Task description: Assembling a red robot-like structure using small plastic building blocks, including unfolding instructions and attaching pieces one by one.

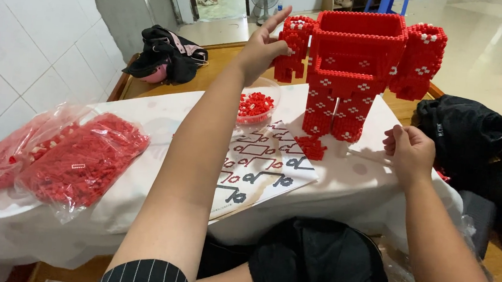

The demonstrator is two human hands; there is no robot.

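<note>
**Hand Positions at the Red Brick Figure**

Working left to right, we note two clear plastic bags (64, 159) of small red bricks, crinkled and glossy, on a white plate at the surface's (146, 112) left edge. A printed instruction sheet (261, 160) lies flat on the white cloth, with a shallow clear bowl (257, 103) of loose red bricks beyond it. Our left hand (264, 43) is raised, its fingers (279, 19) spread and released, touching the left arm of the blocky, studded red brick figure (355, 65). The figure stands upright at the surface's centre, hollow at the top, with white cross motifs. Our right hand (408, 148) rests just right of its legs, fingers loosely clenched; we cannot tell whether they pinch anything. A black bag (463, 134) lies at the far right.
</note>
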